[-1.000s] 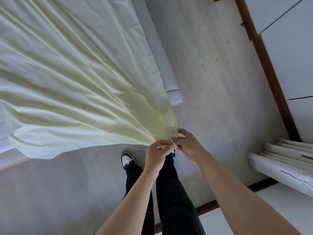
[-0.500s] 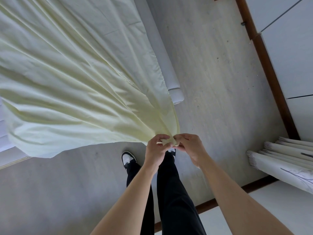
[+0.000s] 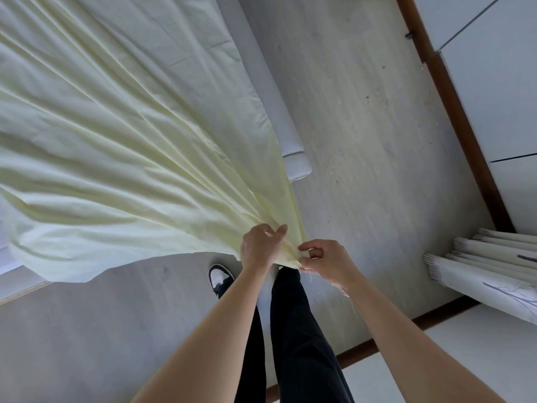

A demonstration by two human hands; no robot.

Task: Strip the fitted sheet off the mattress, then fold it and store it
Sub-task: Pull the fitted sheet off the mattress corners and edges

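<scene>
While she stands: both hands meet at one corner.
Left hand: grips gathered fitted sheet.
Right hand: pinches the corner (a thread dangles).
Sheet: fans from mattress to hands, above floor.

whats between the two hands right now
In the head view, only the gathered corner of the pale yellow sheet: the left hand grips it and the right hand pinches its tip.
</scene>
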